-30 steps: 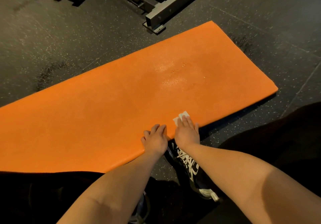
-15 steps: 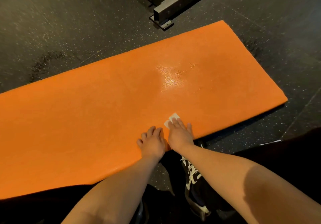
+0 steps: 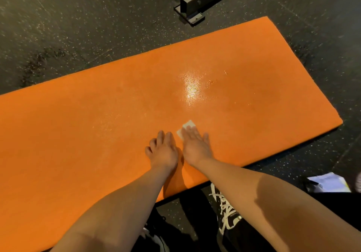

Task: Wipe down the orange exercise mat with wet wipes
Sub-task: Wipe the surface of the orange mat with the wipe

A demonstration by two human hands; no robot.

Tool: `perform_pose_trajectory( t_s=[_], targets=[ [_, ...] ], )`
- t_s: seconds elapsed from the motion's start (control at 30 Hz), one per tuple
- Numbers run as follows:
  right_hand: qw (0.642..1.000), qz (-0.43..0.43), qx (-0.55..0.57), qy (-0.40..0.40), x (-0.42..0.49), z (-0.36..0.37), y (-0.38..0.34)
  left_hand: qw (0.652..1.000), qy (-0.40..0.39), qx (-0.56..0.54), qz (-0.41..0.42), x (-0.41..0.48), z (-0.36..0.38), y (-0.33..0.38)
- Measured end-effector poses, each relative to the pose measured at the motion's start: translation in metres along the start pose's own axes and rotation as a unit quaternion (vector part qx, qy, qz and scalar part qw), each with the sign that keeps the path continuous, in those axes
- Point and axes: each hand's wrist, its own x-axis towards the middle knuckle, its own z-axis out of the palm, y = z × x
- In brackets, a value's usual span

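Slid farther onto one mat [image 3: 88,134], right grip [image 3: 195,146] presses one wipe [image 3: 188,124] flat-fingered; left grip [image 3: 164,152] rests relaxed.

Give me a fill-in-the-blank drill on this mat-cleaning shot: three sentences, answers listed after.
The wipe under the flat fingers of the right hand is ____ in colour.
The left hand, beside it, holds ____.
Both hands rest on the ____ mat.
Answers: white; nothing; orange.

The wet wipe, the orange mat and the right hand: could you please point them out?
wet wipe [image 3: 189,124]: head view, white corner beyond fingertips.
orange mat [image 3: 78,134]: head view, bare surface.
right hand [image 3: 195,146]: head view, back.
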Motion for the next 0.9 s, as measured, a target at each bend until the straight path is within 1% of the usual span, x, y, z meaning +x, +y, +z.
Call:
perform_pose_trajectory(
  t_s=[0.07, 0.13, 0.17, 0.27, 0.3, 0.33, 0.37, 0.47, 0.53, 0.57, 0.6, 0.7, 0.73, 0.77, 0.8, 0.9],
  targets=[
    [0.997, -0.067, -0.028, -0.019, 0.006, 0.004, -0.007, 1.0, 0.0, -0.017, 0.0, 0.005, 0.001, -0.003],
    [0.995, -0.074, -0.062, -0.008, 0.015, 0.003, 0.001, 1.0, 0.007, -0.017, 0.009, 0.005, 0.004, -0.008],
    [0.996, -0.053, -0.068, 0.005, 0.019, 0.002, 0.008, 1.0, 0.011, -0.013, 0.014, 0.004, 0.006, -0.011],
    [0.997, 0.06, -0.024, 0.048, 0.033, -0.005, 0.02, 0.999, 0.015, -0.024, 0.016, 0.005, 0.006, -0.014],
    [0.996, 0.074, -0.013, 0.054, 0.037, -0.005, 0.018, 0.999, 0.02, -0.032, 0.013, 0.006, 0.007, -0.014],
    [0.996, 0.065, -0.008, 0.053, 0.04, -0.004, 0.012, 0.999, 0.025, -0.038, 0.01, 0.006, 0.007, -0.014],
    [0.998, 0.034, -0.01, 0.044, 0.041, -0.002, 0.004, 0.999, 0.028, -0.044, 0.008, 0.006, 0.008, -0.014],
    [0.993, -0.109, -0.038, -0.011, 0.043, 0.006, -0.012, 0.998, 0.031, -0.058, 0.011, 0.007, 0.011, -0.018],
    [0.987, -0.149, -0.057, -0.019, 0.048, 0.007, -0.007, 0.997, 0.03, -0.064, 0.015, 0.008, 0.013, -0.02],
    [0.987, -0.147, -0.064, -0.008, 0.052, 0.006, -0.001, 0.997, 0.028, -0.064, 0.016, 0.008, 0.014, -0.021],
    [0.99, -0.126, -0.062, 0.007, 0.054, 0.003, 0.004, 0.998, 0.026, -0.061, 0.018, 0.009, 0.014, -0.021],
    [0.999, -0.002, -0.014, 0.052, 0.056, -0.002, 0.012, 0.998, 0.017, -0.05, 0.018, 0.01, 0.015, -0.021],
    [0.998, 0.017, -0.003, 0.058, 0.053, -0.002, 0.01, 0.999, 0.014, -0.046, 0.019, 0.01, 0.014, -0.021],
    [0.998, 0.016, 0.003, 0.056, 0.049, 0.001, 0.004, 0.999, 0.012, -0.043, 0.021, 0.01, 0.014, -0.02],
    [0.999, -0.003, 0.002, 0.048, 0.044, 0.004, -0.002, 0.999, 0.01, -0.041, 0.023, 0.009, 0.014, -0.019],
    [0.995, -0.094, -0.039, 0.017, 0.027, 0.017, -0.01, 0.999, 0.003, -0.043, 0.024, 0.008, 0.013, -0.018]
  ],
)
